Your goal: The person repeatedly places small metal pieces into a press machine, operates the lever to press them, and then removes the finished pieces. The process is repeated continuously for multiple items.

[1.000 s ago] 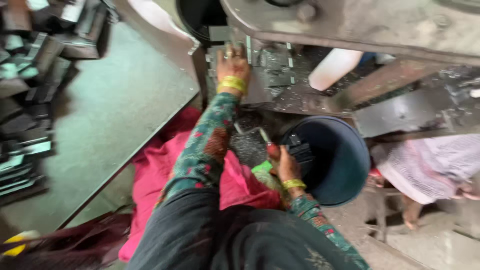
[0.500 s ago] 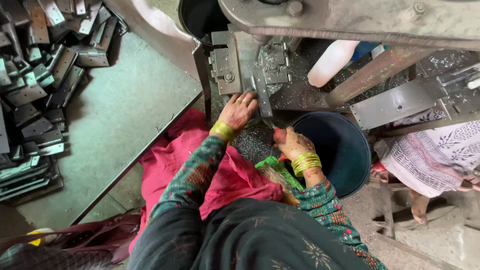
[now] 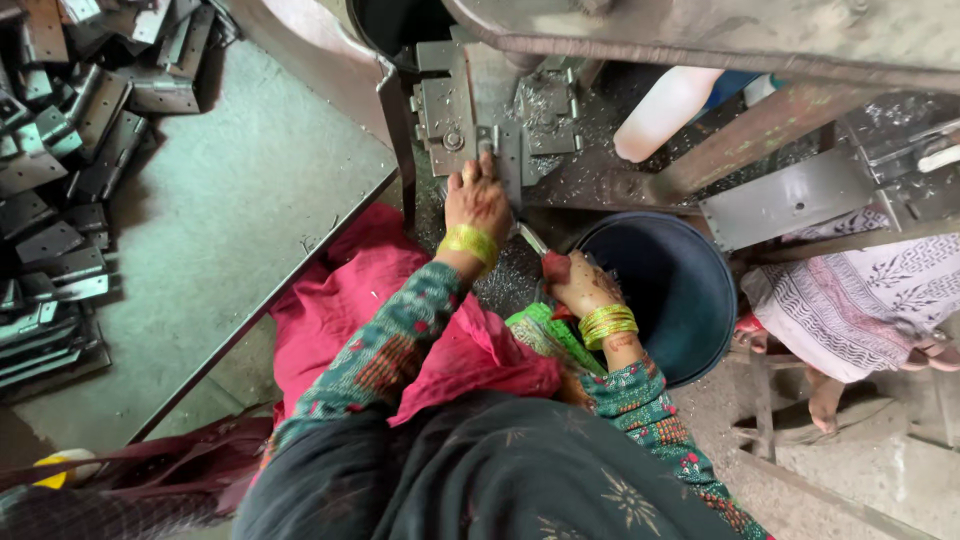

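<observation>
On the green floor (image 3: 230, 220), stamped metal plates (image 3: 60, 150) lie heaped.

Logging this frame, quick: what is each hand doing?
Left hand: flat, open on the metal plate.
Right hand: closed on a thin metal piece.

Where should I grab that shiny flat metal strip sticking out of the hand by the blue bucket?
Probably by the bare end of the metal strip, coming from the upper left. The right hand already covers the other end beside the blue bucket, and the strip is thin and flat, so pinch its two broad faces. The left hand lies closest to that free end.
</observation>
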